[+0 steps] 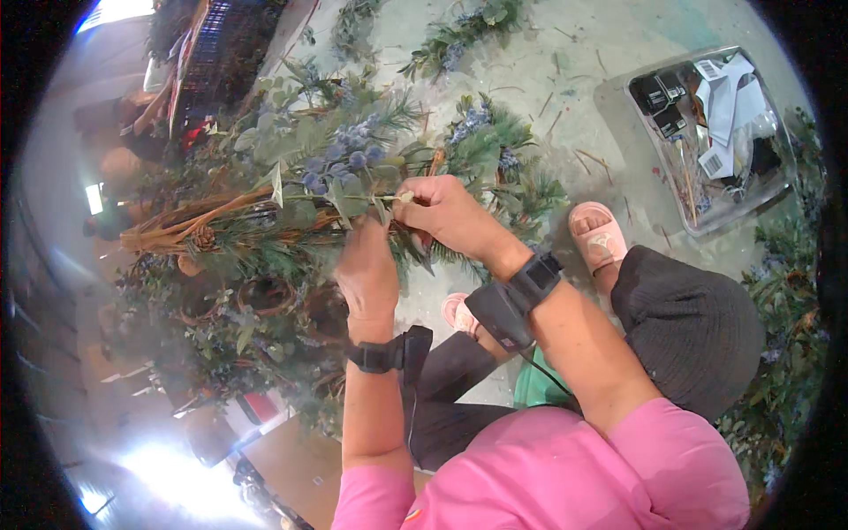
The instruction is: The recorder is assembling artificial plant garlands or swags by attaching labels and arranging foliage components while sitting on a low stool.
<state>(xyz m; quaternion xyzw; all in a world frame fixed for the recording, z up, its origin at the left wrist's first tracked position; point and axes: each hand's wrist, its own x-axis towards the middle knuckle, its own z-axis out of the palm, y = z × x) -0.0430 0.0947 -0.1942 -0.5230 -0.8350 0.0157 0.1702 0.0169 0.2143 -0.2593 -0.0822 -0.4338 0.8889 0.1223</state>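
Close together at the middle of the head view, both my hands work on a wreath of twigs (221, 208) dressed with artificial greenery, blue berries (340, 163) and a pine cone (203, 237). My right hand (452, 216) pinches the pale end of a stem (405, 197) between thumb and fingers. Just left of it, my left hand (367, 272) is somewhat blurred, its fingers closed at a leafy sprig (378, 210); the fingertips are partly hidden among leaves. Pine needles and round grey-green leaves surround both hands.
A clear plastic bin (698, 225) with papers, black packets and twigs stands on the floor at the far right. More greenery (252, 331) is heaped at left, with another garland (464, 35) on the floor ahead. My feet in pink slippers (599, 231) are close by. Loose twigs litter the floor.
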